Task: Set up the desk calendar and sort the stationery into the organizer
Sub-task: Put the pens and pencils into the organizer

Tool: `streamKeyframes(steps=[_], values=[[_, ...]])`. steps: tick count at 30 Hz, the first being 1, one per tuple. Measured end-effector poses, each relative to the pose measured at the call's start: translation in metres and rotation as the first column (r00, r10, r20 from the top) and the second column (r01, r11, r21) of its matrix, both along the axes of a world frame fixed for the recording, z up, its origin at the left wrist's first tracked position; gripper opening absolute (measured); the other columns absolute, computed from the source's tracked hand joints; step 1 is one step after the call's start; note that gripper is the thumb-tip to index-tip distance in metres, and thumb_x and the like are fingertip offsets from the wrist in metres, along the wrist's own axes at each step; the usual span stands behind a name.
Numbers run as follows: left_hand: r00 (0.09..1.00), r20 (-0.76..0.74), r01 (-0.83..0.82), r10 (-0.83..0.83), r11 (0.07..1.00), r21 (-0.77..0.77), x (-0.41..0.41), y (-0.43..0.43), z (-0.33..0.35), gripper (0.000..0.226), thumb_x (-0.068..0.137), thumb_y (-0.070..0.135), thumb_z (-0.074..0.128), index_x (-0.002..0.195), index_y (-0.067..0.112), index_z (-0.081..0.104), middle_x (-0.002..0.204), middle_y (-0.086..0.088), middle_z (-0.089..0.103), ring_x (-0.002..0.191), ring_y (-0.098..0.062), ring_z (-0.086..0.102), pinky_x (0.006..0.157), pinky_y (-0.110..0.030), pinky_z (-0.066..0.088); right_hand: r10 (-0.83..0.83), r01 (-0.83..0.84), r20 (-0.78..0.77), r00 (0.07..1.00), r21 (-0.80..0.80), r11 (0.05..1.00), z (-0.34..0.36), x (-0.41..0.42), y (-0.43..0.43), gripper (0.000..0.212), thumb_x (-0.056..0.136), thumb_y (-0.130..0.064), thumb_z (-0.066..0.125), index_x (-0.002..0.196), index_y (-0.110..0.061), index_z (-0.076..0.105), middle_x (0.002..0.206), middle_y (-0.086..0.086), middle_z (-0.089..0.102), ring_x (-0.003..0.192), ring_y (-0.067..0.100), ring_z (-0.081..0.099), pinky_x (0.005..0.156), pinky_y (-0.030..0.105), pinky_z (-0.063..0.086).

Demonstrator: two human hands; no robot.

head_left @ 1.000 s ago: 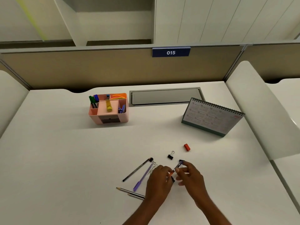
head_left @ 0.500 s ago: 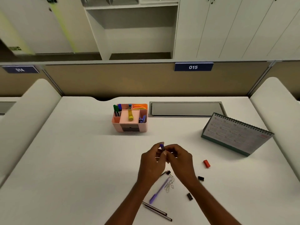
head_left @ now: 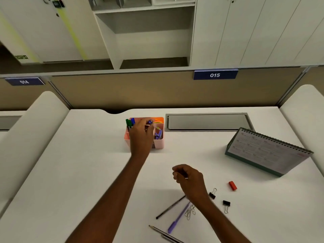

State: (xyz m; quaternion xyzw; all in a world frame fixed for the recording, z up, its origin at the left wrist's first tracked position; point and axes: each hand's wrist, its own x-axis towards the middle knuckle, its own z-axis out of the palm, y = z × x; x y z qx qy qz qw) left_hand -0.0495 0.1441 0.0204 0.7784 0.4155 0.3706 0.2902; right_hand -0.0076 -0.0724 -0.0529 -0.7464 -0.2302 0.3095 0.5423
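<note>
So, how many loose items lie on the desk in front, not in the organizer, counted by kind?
Pens: 2 (black, purple)
Pencils: 2 ()
Binder clips: 2 ()
Red eraser: 1
Paper clip pile: 1
Total: 8

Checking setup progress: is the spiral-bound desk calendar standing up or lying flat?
Standing. The spiral-bound desk calendar rests on its teal base, its page face sloping up to the spiral edge.

Matt white desk [head_left: 87,172]; pink plastic organizer [head_left: 160,142]; paper calendar [head_left: 266,151], wire-bound; metal paper clips [head_left: 190,211].
</note>
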Motion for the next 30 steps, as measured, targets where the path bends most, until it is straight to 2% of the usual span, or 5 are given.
streamKeyframes(steps=[5, 8, 15, 26, 30], values=[[1.0, -0.011, 0.029, -0.029, 0.997, 0.075, 0.024, 0.04, 0.001, 0.021, 0.093, 0.017, 0.072, 0.113, 0.012, 0.074, 0.105, -0.004, 0.078, 0.095, -0.02, 0.073, 0.086, -0.031, 0.058, -0.015, 0.008, -0.071, 0.997, -0.098, 0.995, -0.016, -0.001, -0.026, 0.026, 0.092, -0.005, 0.066, 0.092, -0.029, 0.077, 0.082, -0.004, 0.078, 0.076, 0.012, 0.073, 0.074, 0.032, 0.061], [0.993, -0.115, 0.052, -0.04, 0.994, 0.099, 0.039, 0.05, -0.012, 0.025, 0.095, 0.02, 0.071, 0.119, 0.011, 0.075, 0.111, -0.006, 0.078, 0.099, -0.021, 0.073, 0.089, -0.027, 0.054, -0.004, -0.007, -0.065, 0.998, -0.162, 0.987, -0.023, 0.001, -0.038, 0.023, 0.091, -0.008, 0.068, 0.091, -0.03, 0.077, 0.082, -0.008, 0.078, 0.077, 0.01, 0.073, 0.079, 0.032, 0.062], [0.961, -0.268, 0.077, -0.061, 0.996, 0.052, 0.06, 0.063, -0.039, 0.03, 0.099, 0.025, 0.066, 0.124, 0.012, 0.073, 0.116, -0.008, 0.076, 0.102, -0.024, 0.072, 0.09, -0.031, 0.055, 0.019, -0.044, -0.113, 0.993, -0.223, 0.974, -0.034, 0.008, -0.053, 0.023, 0.093, -0.009, 0.067, 0.092, -0.029, 0.077, 0.082, -0.005, 0.079, 0.08, 0.014, 0.075, 0.081, 0.036, 0.063], [0.935, -0.351, 0.052, -0.049, 0.999, -0.001, 0.07, 0.074, -0.061, 0.029, 0.097, 0.026, 0.069, 0.122, 0.013, 0.071, 0.112, -0.009, 0.076, 0.097, -0.026, 0.071, 0.083, -0.033, 0.056, 0.014, -0.043, -0.134, 0.991, -0.216, 0.975, -0.043, 0.015, -0.053, 0.022, 0.094, -0.008, 0.067, 0.094, -0.028, 0.077, 0.083, -0.001, 0.079, 0.079, 0.016, 0.075, 0.082, 0.036, 0.063], [0.919, -0.393, 0.031, -0.028, 1.0, 0.001, 0.071, 0.076, -0.066, 0.032, 0.098, 0.029, 0.067, 0.125, 0.013, 0.071, 0.113, -0.01, 0.075, 0.098, -0.026, 0.07, 0.079, -0.027, 0.05, 0.012, -0.042, -0.142, 0.99, -0.214, 0.976, -0.043, 0.017, -0.051, 0.022, 0.094, -0.009, 0.067, 0.093, -0.028, 0.078, 0.082, -0.001, 0.078, 0.08, 0.016, 0.074, 0.081, 0.034, 0.063]])
